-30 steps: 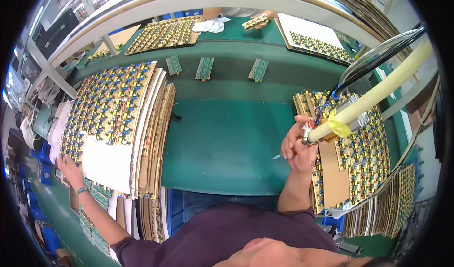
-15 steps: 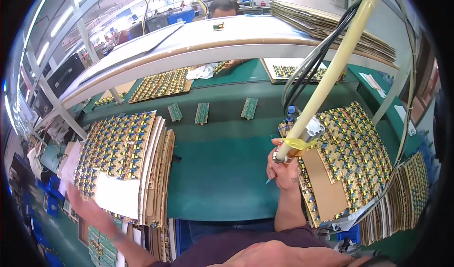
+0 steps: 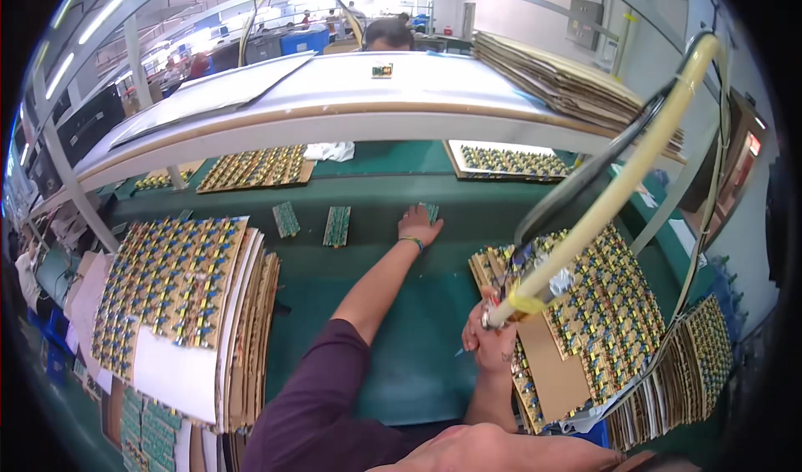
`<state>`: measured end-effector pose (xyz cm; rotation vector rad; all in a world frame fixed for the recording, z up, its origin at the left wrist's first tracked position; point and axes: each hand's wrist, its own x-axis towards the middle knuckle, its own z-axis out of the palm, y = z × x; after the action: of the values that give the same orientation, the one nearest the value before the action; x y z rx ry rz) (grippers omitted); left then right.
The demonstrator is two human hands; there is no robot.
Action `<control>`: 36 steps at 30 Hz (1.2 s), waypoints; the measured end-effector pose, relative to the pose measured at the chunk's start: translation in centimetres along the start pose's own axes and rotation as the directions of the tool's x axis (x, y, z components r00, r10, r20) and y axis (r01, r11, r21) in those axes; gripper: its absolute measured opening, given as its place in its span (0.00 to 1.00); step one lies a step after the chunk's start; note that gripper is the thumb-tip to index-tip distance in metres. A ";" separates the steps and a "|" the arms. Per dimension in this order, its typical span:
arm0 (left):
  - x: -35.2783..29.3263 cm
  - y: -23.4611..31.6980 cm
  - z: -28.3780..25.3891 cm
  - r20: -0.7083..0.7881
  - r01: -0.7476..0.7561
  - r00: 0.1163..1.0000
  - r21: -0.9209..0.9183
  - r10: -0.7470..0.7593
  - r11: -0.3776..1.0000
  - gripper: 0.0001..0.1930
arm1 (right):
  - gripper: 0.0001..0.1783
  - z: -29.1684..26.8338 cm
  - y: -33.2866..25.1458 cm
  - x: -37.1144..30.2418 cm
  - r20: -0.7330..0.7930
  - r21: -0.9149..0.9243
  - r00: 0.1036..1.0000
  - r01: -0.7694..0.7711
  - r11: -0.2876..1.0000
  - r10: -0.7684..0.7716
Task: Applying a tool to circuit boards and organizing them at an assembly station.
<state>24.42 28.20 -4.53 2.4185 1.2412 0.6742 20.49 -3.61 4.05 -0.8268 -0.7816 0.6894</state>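
Note:
My left hand (image 3: 420, 229) is stretched forward across the green bench, its fingers curled over a small green circuit board (image 3: 432, 211) and hiding much of it. To the left of it lie two similar boards (image 3: 337, 225), apart from each other. My right hand (image 3: 491, 342) is closed around a hand tool with a thin pale-blue tip (image 3: 459, 352); the fingers hide its body. Directly above that hand, the end of a cream tube (image 3: 618, 192) wrapped in yellow tape comes down. A stack of boards with blue and yellow parts (image 3: 606, 292) stands right beside it.
Another tall stack of populated boards and cardboard sheets (image 3: 171, 296) stands at the left. A white-topped shelf (image 3: 334, 88) spans the far side, with cardboard sheets (image 3: 551, 79) on it. Cables hang beside the tube. Beyond the shelf sits another person (image 3: 389, 35).
My left hand has swung from the left stack forward and right to the far circuit board. My right hand stays closed by the tube end. The view has shifted slightly.

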 end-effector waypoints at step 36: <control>-40.3 -4.0 -13.7 0.312 0.316 0.946 -0.823 0.091 -0.472 0.40 | 0.34 1.6 -0.5 -1.7 0.309 0.129 0.943 0.091 0.987 -0.127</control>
<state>-6.18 -1.68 -5.44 0.5406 0.1914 0.7668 18.41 -4.55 4.61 -0.5707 -1.0595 0.7696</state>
